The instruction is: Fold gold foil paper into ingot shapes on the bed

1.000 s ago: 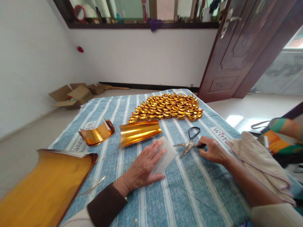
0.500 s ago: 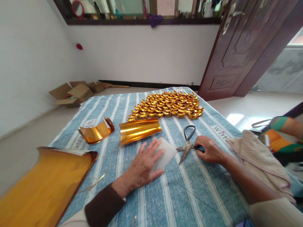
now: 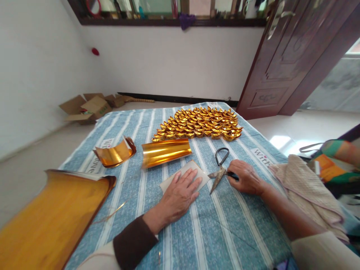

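My left hand [image 3: 180,193] lies flat, palm down, on a pale sheet of paper [image 3: 168,182] on the blue striped cloth [image 3: 225,232]. To its right my right hand [image 3: 244,177] grips one handle of dark metal scissors [image 3: 219,168], whose blades are parted and point at the paper's right edge. Just beyond the paper lies a curled gold foil piece [image 3: 165,152]. A smaller curled gold foil strip [image 3: 114,156] sits further left.
Several folded gold ingots [image 3: 199,124] fill the far part of the cloth. A stack of large gold foil sheets [image 3: 47,221] lies at the near left. A beige towel [image 3: 306,187] and colourful bag [image 3: 334,157] are at right. Cardboard boxes [image 3: 87,107] and a brown door [image 3: 284,56] stand beyond.
My left hand has turned the pale paper and pressed it flatter. My right hand slid the scissors a little left, closer to the paper.
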{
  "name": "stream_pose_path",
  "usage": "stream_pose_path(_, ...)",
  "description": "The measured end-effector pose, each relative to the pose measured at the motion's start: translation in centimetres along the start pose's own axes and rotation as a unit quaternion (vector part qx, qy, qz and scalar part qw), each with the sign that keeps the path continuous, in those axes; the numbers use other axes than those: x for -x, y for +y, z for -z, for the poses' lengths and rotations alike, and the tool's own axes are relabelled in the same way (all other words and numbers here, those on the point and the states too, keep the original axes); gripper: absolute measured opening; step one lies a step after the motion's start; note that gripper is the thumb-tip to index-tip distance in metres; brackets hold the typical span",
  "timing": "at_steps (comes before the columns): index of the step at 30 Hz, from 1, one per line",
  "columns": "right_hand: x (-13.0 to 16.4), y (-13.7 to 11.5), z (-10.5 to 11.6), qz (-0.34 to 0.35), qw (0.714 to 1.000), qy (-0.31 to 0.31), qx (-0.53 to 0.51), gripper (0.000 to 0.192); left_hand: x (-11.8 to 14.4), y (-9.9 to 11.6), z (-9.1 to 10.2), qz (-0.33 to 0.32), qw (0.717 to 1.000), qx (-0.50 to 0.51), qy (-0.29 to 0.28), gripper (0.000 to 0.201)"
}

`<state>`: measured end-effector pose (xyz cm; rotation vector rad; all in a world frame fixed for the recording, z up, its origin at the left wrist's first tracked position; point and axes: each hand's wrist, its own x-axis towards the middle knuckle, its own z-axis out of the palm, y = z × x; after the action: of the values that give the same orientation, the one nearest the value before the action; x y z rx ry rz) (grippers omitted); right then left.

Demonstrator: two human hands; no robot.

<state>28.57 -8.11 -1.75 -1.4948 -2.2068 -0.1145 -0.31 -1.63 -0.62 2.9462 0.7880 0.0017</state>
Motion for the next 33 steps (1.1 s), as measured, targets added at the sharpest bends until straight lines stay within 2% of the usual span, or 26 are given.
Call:
stream_pose_path(6, 0.0, -0.3, -0.3, 0.027, 0.999, 0.012, 0.037, 0.018, -0.3, 0.0, -0.2, -0.003, 0.999, 0.022, -0.025, 0.046)
stream_pose_path(11, -0.1, -0.3, -0.6, 0.048, 0.997, 0.020, 0.056, 0.026, -0.4, 0.0, -0.1, -0.006, 1.000, 0.022, -0.013, 0.046)
stream_pose_path(19, -0.5, 0.0, -0.7, 0.068, 0.996, 0.032, 0.055, 0.026, -1.1, -0.4, 0.5, -0.041, 0.999, 0.009, 0.009, 0.042)
stream_pose_path(23, -0.9, 0.0, -0.9, 0.069, 0.995, 0.032, 0.060, 0.024, -1.5, -0.7, 0.7, -0.043, 0.999, -0.008, -0.005, 0.043)
stream_pose_path(30, -1.1, -0.3, -0.8, 0.067, 0.996, 0.012, 0.064, 0.015, -1.4, -0.8, 0.8, -0.018, 1.000, -0.012, -0.018, 0.044)
stream_pose_path(33, -1.0, -0.3, -0.7, 0.081, 0.994, -0.005, 0.069, 0.019, -1.2, -0.6, 0.9, -0.007, 0.999, 0.009, -0.039, 0.048)
